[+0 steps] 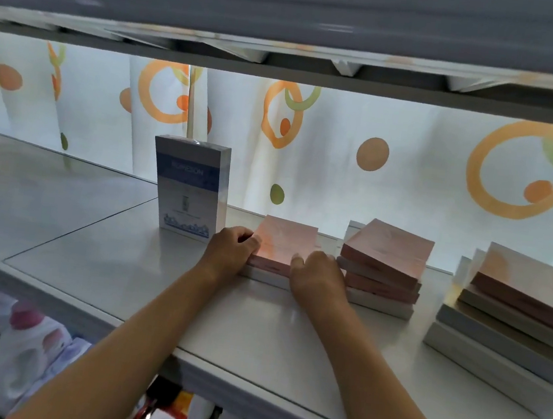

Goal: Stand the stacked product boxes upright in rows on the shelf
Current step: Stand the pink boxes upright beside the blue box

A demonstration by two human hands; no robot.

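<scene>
One white-and-blue product box (190, 187) stands upright on the white shelf (97, 258), near the back. To its right lies a short stack topped by a flat pink box (284, 244). My left hand (230, 250) grips that pink box at its left front corner, and my right hand (317, 276) holds its right front edge. Two more stacks of flat boxes lie further right: a middle stack (382, 266) and a taller right stack (514, 315).
A low shelf board (283, 75) runs overhead. A white curtain with orange circles (377, 158) hangs behind the shelf. Below the shelf's front edge, packaged goods (29, 339) sit on a lower level. Bare shelf surface stretches left of the upright box.
</scene>
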